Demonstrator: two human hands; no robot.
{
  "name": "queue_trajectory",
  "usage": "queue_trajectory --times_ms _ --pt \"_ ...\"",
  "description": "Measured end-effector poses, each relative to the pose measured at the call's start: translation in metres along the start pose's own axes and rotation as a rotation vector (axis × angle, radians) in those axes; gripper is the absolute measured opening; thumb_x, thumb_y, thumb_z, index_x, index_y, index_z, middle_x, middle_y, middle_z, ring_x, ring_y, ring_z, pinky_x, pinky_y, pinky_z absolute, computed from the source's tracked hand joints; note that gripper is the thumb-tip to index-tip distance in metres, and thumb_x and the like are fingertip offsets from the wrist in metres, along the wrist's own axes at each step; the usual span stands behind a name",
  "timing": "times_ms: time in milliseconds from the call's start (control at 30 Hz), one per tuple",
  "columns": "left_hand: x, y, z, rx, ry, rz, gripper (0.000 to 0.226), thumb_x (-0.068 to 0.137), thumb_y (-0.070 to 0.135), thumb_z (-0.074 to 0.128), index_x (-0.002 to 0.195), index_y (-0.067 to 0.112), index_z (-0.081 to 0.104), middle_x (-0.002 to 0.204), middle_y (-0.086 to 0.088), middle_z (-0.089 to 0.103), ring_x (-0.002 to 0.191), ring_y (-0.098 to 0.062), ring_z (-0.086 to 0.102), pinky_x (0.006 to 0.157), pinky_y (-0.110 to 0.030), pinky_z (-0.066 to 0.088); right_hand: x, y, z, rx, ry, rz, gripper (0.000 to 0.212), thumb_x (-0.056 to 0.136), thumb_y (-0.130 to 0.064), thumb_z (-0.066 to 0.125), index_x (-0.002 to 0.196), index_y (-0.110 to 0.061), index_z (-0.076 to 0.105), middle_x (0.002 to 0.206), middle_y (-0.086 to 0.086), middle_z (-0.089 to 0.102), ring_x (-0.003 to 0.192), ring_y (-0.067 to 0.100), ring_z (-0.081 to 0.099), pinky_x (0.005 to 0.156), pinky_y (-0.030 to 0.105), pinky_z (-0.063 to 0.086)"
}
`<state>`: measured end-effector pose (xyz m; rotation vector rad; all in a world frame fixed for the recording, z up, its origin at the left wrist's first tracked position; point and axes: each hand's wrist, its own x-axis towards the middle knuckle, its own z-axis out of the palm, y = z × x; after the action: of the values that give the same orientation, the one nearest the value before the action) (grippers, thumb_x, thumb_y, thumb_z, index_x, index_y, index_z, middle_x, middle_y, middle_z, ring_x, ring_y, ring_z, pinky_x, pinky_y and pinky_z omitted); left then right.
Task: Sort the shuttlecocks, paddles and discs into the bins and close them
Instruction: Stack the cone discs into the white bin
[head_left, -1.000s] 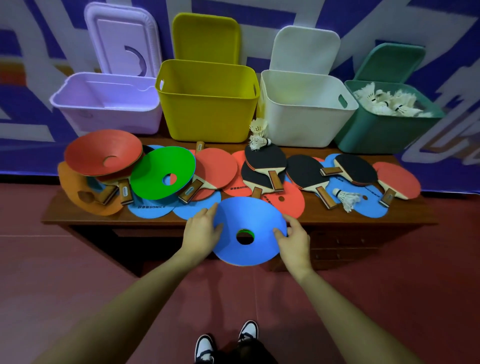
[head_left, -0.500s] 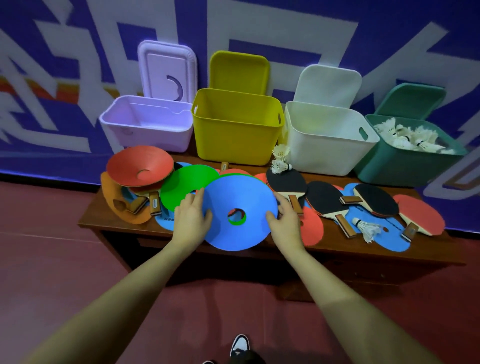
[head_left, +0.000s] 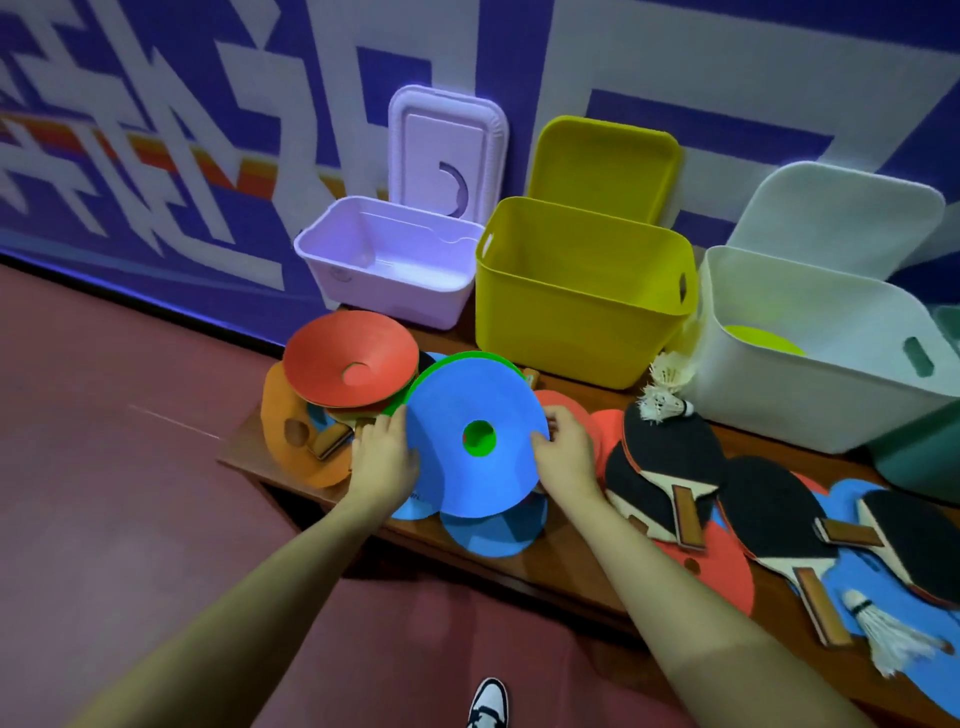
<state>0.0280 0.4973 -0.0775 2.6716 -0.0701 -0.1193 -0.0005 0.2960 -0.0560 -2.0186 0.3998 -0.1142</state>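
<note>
I hold a blue disc (head_left: 475, 395) by its two edges, my left hand (head_left: 383, 457) on its left rim and my right hand (head_left: 566, 449) on its right rim. It lies right over a green disc (head_left: 479, 438), which shows through the centre hole and around the top edge. A red disc (head_left: 337, 348) and an orange disc (head_left: 283, 415) lie to the left. Black paddles (head_left: 670, 452) and shuttlecocks (head_left: 662, 402) lie to the right on the wooden bench (head_left: 561, 556). More blue discs (head_left: 493, 532) lie under my hands.
At the back stand open bins: lilac (head_left: 384, 280), yellow (head_left: 571, 312) and white (head_left: 810, 384), the white one with a yellow-green disc inside. Their lids lean against the blue wall. A green bin (head_left: 919, 452) is partly cut off at the right. Red floor lies to the left.
Both hands carried the blue disc from the bench's front edge up and leftward until it lies over the green disc. The camera swung left, so the green bin slid out of view.
</note>
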Motion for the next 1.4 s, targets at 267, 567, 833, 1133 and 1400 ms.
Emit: queue_trajectory --times_ms 267,567,833,1133,1400 --pt "0.006 -0.011 0.031 0.148 -0.031 -0.091 0.074 0.076 0.029 0.068 0.14 0.007 0.037 0.131 -0.023 0.041 0.117 -0.043 0.038 0.096 -0.048 0.034 0.029 0.031 0.01 -0.079 -0.133 0.036 0.017 0.09 -0.001 0.041 0.093 -0.018 0.041 0.076 0.013 0.047 0.06 0.024 0.04 0.054 0.031 0.025" --pt "0.017 -0.028 0.033 0.053 -0.043 0.01 0.09 0.079 0.037 0.07 0.145 -0.001 0.021 0.125 -0.026 0.042 0.117 -0.044 0.038 0.098 -0.05 0.034 0.02 0.029 0.03 0.085 -0.022 0.1 0.033 0.091 0.002 0.043 0.108 -0.027 0.046 0.092 0.006 0.06 0.077 0.027 0.058 0.062 0.033 0.042" --pt "0.021 -0.017 0.027 -0.11 -0.074 0.227 0.084 0.085 0.034 0.064 0.146 -0.002 0.017 0.13 -0.024 0.04 0.118 -0.039 0.038 0.096 -0.044 0.032 -0.003 0.029 0.014 0.099 0.233 0.097 0.043 0.093 -0.002 0.047 0.133 -0.015 0.05 0.131 0.001 0.056 0.122 0.018 0.05 0.101 0.041 0.044" --pt "0.017 0.034 0.018 -0.346 -0.013 0.5 0.067 0.086 0.035 0.045 0.146 0.012 0.027 0.113 -0.012 0.05 0.104 -0.031 0.046 0.081 -0.036 0.03 -0.033 0.021 -0.043 0.184 0.461 0.0 0.042 0.096 -0.002 0.045 0.136 -0.015 0.048 0.128 -0.009 0.052 0.122 0.009 0.047 0.089 0.014 0.042" --pt "0.069 0.14 0.004 -0.31 0.085 0.67 0.072 0.082 0.043 0.035 0.143 0.004 0.033 0.105 -0.017 0.05 0.1 -0.036 0.047 0.079 -0.04 0.034 0.012 0.006 -0.121 0.186 0.661 -0.113 0.043 0.093 -0.002 0.046 0.132 -0.019 0.053 0.124 -0.012 0.057 0.115 0.002 0.051 0.085 0.011 0.043"
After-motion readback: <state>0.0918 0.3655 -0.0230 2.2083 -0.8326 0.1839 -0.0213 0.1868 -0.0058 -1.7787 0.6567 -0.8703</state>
